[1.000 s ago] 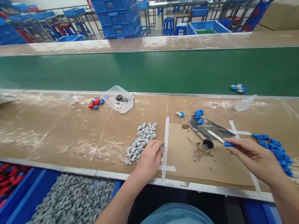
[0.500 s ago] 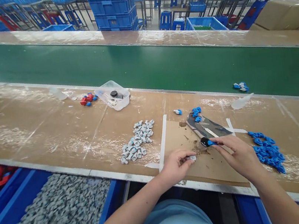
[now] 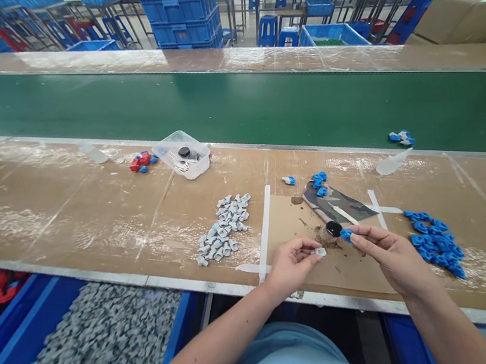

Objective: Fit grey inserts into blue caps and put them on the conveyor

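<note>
My left hand point(image 3: 292, 264) pinches a small grey part point(image 3: 320, 251) at its fingertips, above the cardboard sheet point(image 3: 351, 263). My right hand point(image 3: 389, 256) holds a small blue part point(image 3: 346, 233) between thumb and forefinger, a short gap to the right of the grey part. A small black round pot point(image 3: 333, 229) sits just behind the two parts. A pile of grey parts point(image 3: 225, 228) lies to the left of my left hand. Several blue parts point(image 3: 434, 241) lie heaped to the right of my right hand.
A camouflage-patterned pad point(image 3: 335, 204) with a white stick lies behind the pot, with a few blue parts point(image 3: 318, 181) at its far end. A clear plastic tub point(image 3: 184, 156) and red and blue parts point(image 3: 142, 160) sit further left. The green conveyor belt point(image 3: 232, 107) runs behind. A bin of grey parts point(image 3: 86, 357) stands below.
My left hand left the grey pile with one grey part and came to the middle. My right hand drew in from the pot with the blue part, and the two parts now nearly meet.
</note>
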The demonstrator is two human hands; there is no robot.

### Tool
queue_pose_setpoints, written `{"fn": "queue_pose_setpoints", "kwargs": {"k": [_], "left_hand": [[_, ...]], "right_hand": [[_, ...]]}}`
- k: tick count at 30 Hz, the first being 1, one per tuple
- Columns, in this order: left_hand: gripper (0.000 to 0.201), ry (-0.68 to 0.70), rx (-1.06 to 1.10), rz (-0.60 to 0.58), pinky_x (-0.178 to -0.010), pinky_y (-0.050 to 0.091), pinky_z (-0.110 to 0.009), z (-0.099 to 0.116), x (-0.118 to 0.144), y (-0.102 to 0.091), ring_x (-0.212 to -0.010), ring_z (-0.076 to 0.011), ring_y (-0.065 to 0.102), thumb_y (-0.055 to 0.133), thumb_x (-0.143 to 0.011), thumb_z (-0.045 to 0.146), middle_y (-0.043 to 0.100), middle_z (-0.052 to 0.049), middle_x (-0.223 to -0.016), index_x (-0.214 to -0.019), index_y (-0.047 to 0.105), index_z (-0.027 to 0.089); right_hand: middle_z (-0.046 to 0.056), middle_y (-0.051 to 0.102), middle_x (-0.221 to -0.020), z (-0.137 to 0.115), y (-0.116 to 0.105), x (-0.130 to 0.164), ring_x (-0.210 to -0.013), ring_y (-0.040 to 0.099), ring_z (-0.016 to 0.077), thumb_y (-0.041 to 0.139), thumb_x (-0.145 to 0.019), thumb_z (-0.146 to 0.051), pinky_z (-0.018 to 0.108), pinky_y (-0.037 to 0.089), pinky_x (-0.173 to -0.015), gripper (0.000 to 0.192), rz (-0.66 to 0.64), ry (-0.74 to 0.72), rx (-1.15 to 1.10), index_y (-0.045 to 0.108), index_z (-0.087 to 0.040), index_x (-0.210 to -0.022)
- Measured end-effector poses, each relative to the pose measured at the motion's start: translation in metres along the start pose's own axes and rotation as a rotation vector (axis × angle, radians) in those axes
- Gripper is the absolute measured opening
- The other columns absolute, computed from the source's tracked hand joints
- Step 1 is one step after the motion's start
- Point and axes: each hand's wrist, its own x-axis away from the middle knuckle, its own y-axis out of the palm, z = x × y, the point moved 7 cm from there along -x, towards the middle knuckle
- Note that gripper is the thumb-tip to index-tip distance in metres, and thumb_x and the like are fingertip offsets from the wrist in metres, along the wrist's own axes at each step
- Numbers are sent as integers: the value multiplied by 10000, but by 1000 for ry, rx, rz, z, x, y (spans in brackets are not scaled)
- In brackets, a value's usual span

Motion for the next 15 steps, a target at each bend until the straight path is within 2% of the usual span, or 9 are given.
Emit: {"fn": "queue_pose_setpoints", "kwargs": {"k": [3, 6, 10, 13, 15], "left_hand": [[304, -5, 15, -19, -781, 513, -297, 0, 0, 1, -783, -160, 643, 776, -640, 350, 699, -56, -830, -841, 676, 146], [345, 15, 59, -58, -819, 519, -319, 1, 1, 4, -818, -172, 657, 780, -637, 380, 708, -64, -861, -864, 671, 144], [364, 55, 95, -104, -851, 519, -329, 2, 2, 6, -875, -182, 663, 779, -645, 387, 708, -76, -902, -886, 658, 143], [347, 64, 53, -115, -844, 519, -327, 1, 2, 5, -891, -185, 662, 773, -660, 359, 705, -79, -913, -907, 653, 147], [347, 63, 21, -125, -830, 517, -320, -1, 3, 5, -892, -186, 658, 769, -667, 341, 701, -81, -911, -929, 651, 148]], "right_hand": [[91, 727, -861, 6, 8, 9, -801, 659, 216, 725, -642, -541, 334, 550, -724, 417, -41, -36, 17, 724, -202, -885], [70, 726, -873, 5, 17, 19, -771, 657, 199, 678, -718, -488, 332, 554, -718, 339, -72, -157, 148, 722, -219, -919], [36, 717, -798, -11, 25, 27, -660, 634, 172, 625, -781, -419, 326, 554, -663, 240, -46, -387, 365, 729, -247, -913], [36, 723, -804, -21, 30, 31, -691, 656, 186, 599, -814, -381, 335, 560, -657, 206, -54, -522, 451, 728, -256, -915], [38, 730, -812, -24, 31, 31, -731, 674, 199, 601, -818, -362, 337, 566, -668, 186, -81, -563, 475, 729, -257, -904]]}}
